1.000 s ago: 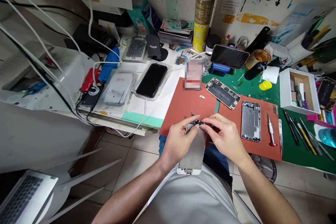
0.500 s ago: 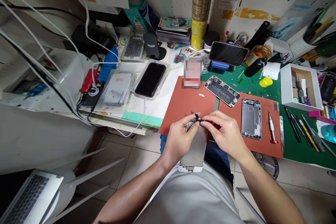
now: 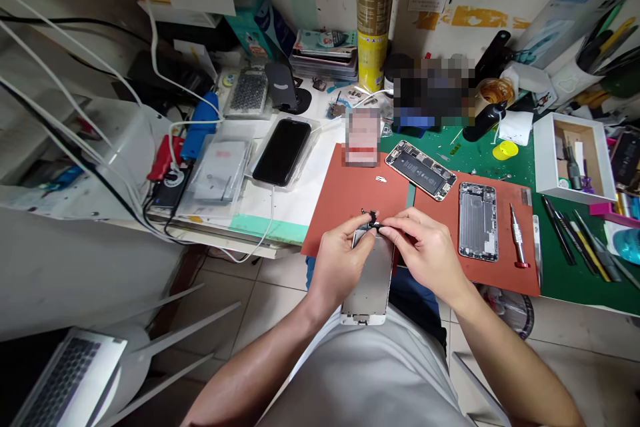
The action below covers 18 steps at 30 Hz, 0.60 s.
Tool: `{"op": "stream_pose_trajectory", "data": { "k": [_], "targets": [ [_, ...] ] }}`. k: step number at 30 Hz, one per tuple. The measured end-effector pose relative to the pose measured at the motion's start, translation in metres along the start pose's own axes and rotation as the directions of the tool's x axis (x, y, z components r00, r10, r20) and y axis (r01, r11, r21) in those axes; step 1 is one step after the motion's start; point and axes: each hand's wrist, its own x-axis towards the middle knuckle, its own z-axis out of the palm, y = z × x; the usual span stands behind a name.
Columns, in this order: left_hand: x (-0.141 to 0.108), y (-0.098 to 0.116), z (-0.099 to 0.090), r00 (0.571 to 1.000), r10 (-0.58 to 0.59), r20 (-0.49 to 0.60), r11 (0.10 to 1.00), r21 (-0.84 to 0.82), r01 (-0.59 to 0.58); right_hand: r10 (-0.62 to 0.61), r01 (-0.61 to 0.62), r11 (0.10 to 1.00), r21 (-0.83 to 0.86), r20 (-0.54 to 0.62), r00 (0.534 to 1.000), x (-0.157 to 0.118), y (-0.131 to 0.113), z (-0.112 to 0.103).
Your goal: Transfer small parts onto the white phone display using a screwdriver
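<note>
My left hand grips the upper edge of a white phone screen panel, metal back side up, held over my lap at the desk's front edge. My right hand pinches a small black flex-cable part at the top end of that panel. Both thumbs and forefingers meet there. On the red mat beyond lie an opened phone body with its battery and an empty silver phone housing.
A red-handled screwdriver lies right of the housing, with tweezers and tools on the green mat. A black phone on a cable lies to the left. A spray can stands at the back, a white box at right, a laptop low left.
The view has shifted slightly, so the desk sits a little further left and up. My hands stay on the panel's top end, fingers working the small black part.
</note>
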Motion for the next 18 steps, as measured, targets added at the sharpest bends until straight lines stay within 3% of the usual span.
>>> {"op": "stream_pose_trajectory", "data": {
  "k": [10,18],
  "targets": [
    [-0.001,0.0079,0.0019,0.999,-0.027,-0.023,1.0,-0.011,0.027,-0.16,0.16,0.978,-0.134,0.011,0.987,-0.0036,0.0061,0.0003],
    [-0.0009,0.008,0.0028,0.999,-0.034,-0.029,0.998,-0.049,0.033,-0.203,0.204,0.961,-0.187,0.024,0.979,-0.0027,0.0083,0.0005]
  ]
}}
